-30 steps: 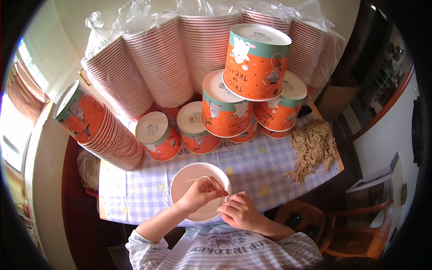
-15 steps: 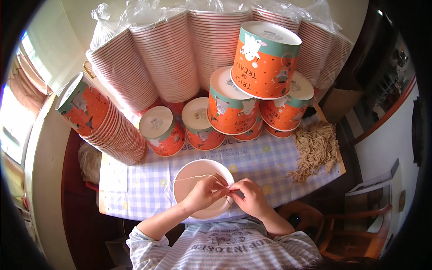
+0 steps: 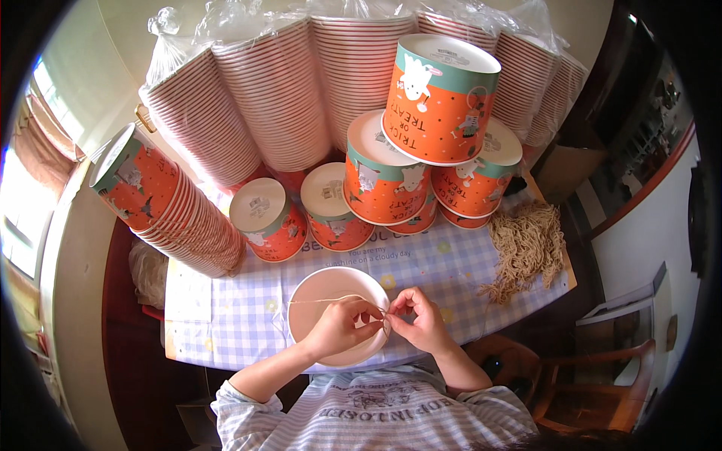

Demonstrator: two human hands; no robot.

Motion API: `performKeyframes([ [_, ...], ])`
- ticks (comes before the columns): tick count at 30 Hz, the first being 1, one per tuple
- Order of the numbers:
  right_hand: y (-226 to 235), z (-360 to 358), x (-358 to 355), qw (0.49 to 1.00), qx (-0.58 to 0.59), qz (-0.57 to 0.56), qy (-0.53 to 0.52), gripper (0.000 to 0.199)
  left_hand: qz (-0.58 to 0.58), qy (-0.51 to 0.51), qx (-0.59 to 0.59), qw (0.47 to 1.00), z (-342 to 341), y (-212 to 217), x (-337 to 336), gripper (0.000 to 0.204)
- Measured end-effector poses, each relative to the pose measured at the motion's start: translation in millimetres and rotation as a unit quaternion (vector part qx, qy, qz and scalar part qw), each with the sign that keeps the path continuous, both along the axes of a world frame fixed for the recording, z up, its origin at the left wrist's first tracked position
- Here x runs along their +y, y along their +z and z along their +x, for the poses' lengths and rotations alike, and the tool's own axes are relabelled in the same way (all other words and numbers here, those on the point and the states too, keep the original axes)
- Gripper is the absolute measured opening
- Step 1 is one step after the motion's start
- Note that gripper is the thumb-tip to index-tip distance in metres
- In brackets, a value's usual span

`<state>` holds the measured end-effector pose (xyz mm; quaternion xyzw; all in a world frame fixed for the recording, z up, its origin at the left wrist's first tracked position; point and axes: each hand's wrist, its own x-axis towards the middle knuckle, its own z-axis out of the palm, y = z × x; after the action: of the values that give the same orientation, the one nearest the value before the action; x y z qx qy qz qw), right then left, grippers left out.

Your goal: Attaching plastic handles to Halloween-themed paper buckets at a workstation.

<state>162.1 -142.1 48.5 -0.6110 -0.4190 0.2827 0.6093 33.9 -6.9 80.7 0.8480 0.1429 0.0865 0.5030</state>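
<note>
Both hands meet over the near rim of an open paper bucket (image 3: pixel 331 301) that stands mouth-up on the checked surface (image 3: pixel 226 316), just in front of the person. The left hand (image 3: pixel 338 328) has its grip pinched narrow on a thin tan string (image 3: pixel 323 300), which runs taut from the fingers toward 9 o'clock across the bucket's mouth. The right hand (image 3: pixel 423 319) is pinched narrow too, fingertips touching the left ones at the rim, about where the string ends.

The work looks like fixing a string handle to the bucket. To do it well, keep the string taut, hold the bucket steady with the heel of the left hand, and work the end with the fingertips only, close to the rim.

At 2 o'clock lies a loose heap of strings (image 3: pixel 526 248). At 12 o'clock stand finished orange buckets (image 3: pixel 421 158), stacked upside down.
</note>
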Motion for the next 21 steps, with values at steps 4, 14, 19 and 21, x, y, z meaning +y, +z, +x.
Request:
performKeyframes([
  [4,-1,-1,0,1.0,0.012,0.012,-0.004,0.022,0.031,0.003,-0.01,0.999,2,4,-2,0.017],
  [14,-4,-2,-1,0.999,0.023,0.024,0.0,0.02,0.023,0.027,0.019,0.999,-4,-8,-4,0.019],
  [19,-7,-2,-1,0.998,0.058,0.024,0.005,0.02,-0.023,0.013,0.019,0.999,-2,4,-5,0.02],
  [21,-5,-2,-1,0.999,0.045,0.026,0.002,0.019,-0.041,-0.013,0.052,0.998,-1,4,-5,0.02],
])
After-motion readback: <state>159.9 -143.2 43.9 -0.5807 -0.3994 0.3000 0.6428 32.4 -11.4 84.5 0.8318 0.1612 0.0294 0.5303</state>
